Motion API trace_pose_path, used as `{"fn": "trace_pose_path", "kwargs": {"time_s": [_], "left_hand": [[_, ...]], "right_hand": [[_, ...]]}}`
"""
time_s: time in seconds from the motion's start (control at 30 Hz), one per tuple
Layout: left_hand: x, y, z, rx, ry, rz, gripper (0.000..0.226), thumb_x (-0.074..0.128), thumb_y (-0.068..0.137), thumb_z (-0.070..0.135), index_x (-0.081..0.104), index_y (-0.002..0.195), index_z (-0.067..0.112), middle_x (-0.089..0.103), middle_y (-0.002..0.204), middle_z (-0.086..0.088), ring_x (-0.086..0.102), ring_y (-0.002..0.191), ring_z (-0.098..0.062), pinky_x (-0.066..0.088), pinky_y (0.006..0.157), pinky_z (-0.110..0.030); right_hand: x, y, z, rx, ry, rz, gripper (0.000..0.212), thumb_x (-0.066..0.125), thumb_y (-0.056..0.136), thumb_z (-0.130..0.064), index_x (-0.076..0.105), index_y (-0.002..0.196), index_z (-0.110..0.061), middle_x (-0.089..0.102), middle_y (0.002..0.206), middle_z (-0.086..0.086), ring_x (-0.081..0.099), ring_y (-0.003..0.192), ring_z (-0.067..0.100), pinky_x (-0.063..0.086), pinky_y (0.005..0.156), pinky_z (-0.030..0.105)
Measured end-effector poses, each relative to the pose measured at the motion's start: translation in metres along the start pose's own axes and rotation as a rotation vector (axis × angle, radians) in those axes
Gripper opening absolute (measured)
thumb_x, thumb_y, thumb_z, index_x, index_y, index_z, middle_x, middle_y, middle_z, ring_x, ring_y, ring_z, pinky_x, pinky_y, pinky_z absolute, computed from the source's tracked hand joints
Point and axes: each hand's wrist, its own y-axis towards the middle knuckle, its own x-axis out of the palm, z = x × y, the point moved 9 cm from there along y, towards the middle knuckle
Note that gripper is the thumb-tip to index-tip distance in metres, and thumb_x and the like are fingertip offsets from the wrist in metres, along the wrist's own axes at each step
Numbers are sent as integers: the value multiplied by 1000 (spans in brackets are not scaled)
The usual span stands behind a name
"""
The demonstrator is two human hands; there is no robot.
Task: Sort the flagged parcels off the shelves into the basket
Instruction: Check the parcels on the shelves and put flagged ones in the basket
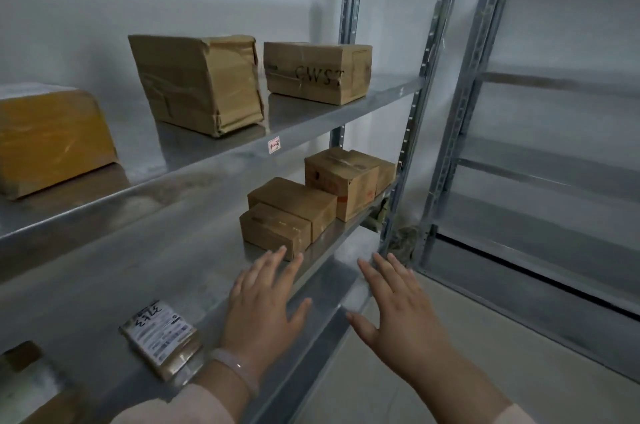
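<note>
Closest to me are my two hands. My left hand (263,306) is flat, with the fingers straight and spread out, and it holds nothing. It hangs over the front edge of the shelf (104,285) (I cannot tell if it touches the metal). There is a pale bracelet (239,371) on that wrist. My right hand (401,306) is spread flat too and holds nothing. It is just past the end of the shelf, near the grey post (419,94).

Just left of my left wrist lies a flat parcel (161,337) with a white label on top. Right ahead of my left fingertips sits a small box (273,229). A second box (294,200) sits right up against its back. A bigger box (341,177) stands past that one.

One shelf up, high above my hands, are three more parcels: a box with letters (317,72), a taped box (197,84) beside it, and a yellow parcel (52,139) far off to the left. Away to the right of my right hand stands another rack (536,164).
</note>
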Motion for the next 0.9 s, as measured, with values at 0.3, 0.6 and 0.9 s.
{"fn": "trace_pose_path", "kwargs": {"time_s": [0.3, 0.6, 0.9], "left_hand": [[56, 56, 2, -139, -15, -54, 65, 44, 90, 57, 22, 149, 40, 23, 159, 8, 20, 146, -16, 17, 116, -38], [121, 121, -45, -354, -109, -69, 63, 52, 87, 55, 32, 145, 41, 29, 156, 7, 28, 141, -17, 32, 110, -37], [163, 193, -90, -423, -96, -80, 62, 48, 87, 49, 39, 145, 29, 37, 152, -1, 36, 138, -22, 36, 109, -40]], "right_hand": [[41, 72, 54, -86, 86, -100, 81, 34, 85, -69, 10, 152, -33, 4, 161, -6, -3, 148, 14, -8, 117, 33], [102, 160, 72, -158, 187, -232, 79, 42, 86, -67, 10, 151, -37, 1, 161, -7, -3, 147, 13, 1, 117, 31], [126, 241, 70, -213, 284, -278, 74, 47, 89, -61, 17, 151, -35, 11, 160, -8, 3, 146, 11, 0, 113, 22]]}}
